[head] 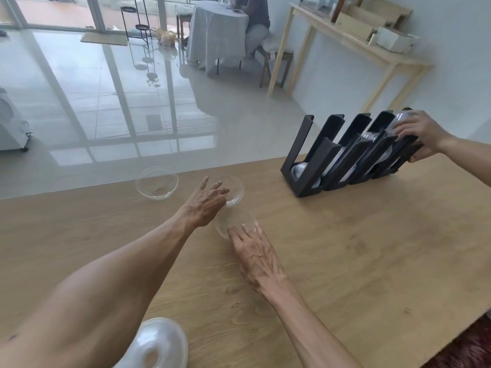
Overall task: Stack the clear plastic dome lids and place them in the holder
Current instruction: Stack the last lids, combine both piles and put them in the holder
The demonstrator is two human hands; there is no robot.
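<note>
Lid under my hands: a clear dome lid (233, 221) lies on the wooden table (345, 261) between my two hands, touching both.
Second lid: another clear lid (235, 189) sits just past my left fingers, partly hidden by them; whether it nests with the first I cannot tell.
Left hand (206, 205): fingers spread and fairly straight, resting against the lids from the left, not clearly closed round either.
Right hand (255, 258): flat, fingers straight, tips touching the near rim of the lid.
Loose lids: one (156, 183) lies mouth-up beyond my left hand near the far table edge; a stack of lids (156, 343) sits close under my left forearm.
Handling: I judge these lids very light, thin, flexible and slick, so they may skid or buckle; I would take them by the rim, thumb against fingers, with little squeeze.
Holder (318, 166): black slotted rack well off to the right of my right hand, lids already in its slots.
Another person's hand (417, 134): it grips the holder's far end.
</note>
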